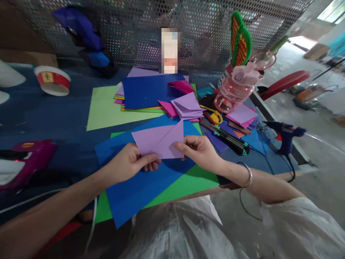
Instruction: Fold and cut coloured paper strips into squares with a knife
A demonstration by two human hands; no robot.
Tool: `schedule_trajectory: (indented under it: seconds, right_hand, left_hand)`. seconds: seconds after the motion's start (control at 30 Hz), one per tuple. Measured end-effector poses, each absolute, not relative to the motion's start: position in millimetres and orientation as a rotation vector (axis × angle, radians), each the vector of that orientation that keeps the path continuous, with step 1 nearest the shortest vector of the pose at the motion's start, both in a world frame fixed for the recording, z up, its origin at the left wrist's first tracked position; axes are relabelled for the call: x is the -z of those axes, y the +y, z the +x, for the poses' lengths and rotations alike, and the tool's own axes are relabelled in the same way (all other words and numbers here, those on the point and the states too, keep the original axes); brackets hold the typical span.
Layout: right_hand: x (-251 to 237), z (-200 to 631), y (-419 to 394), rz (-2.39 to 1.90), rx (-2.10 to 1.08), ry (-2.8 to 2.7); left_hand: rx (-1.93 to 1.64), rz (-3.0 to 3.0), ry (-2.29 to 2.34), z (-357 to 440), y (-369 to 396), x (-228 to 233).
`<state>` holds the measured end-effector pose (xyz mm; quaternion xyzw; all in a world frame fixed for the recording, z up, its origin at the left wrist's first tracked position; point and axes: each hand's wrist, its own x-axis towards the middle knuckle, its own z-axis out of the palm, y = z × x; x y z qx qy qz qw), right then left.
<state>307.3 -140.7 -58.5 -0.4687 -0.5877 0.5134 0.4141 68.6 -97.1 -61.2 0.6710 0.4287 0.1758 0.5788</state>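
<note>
A sheet of lilac paper, with its right corner folded over on a slant, is held up between my two hands. My left hand pinches the lower left edge, thumb in front and fingers behind. At the lower right edge, my right hand grips it the same way. Below lies a large blue sheet on top of a green sheet. Just beyond the held paper rest a stack of folded lilac pieces and folded magenta pieces.
A black utility knife, yellow-handled scissors and a pink jar stand or lie to the right, near a blue glue gun. Left are a purple device and a paper bowl. A perforated metal panel rises behind.
</note>
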Motion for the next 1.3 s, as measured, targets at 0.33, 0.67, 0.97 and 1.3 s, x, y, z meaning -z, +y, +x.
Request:
schedule_trajectory:
  seconds: [0.33, 0.67, 0.97, 1.3]
  right_hand:
    - [61.7, 302.9, -152.5, -1.195, -0.863, -1.711]
    - [62.2, 300.7, -161.8, -1.047, -0.575, -1.893]
    - [64.9, 301.1, -161.4, -1.052, -0.451, -1.955]
    - [66.1, 306.4, -156.1, -0.934, 0.106, -2.098]
  left_hand:
    - [-0.714, 1.378, 0.96, 78.1, -98.6, 56.3]
    - [-0.731, 1.226, 0.955, 85.2, -99.6, 58.2]
    - [-0.715, 1.195, 0.896, 83.8, -97.5, 60.6]
    - [-0.783, 1.397, 0.772, 74.9, -94.8, 61.6]
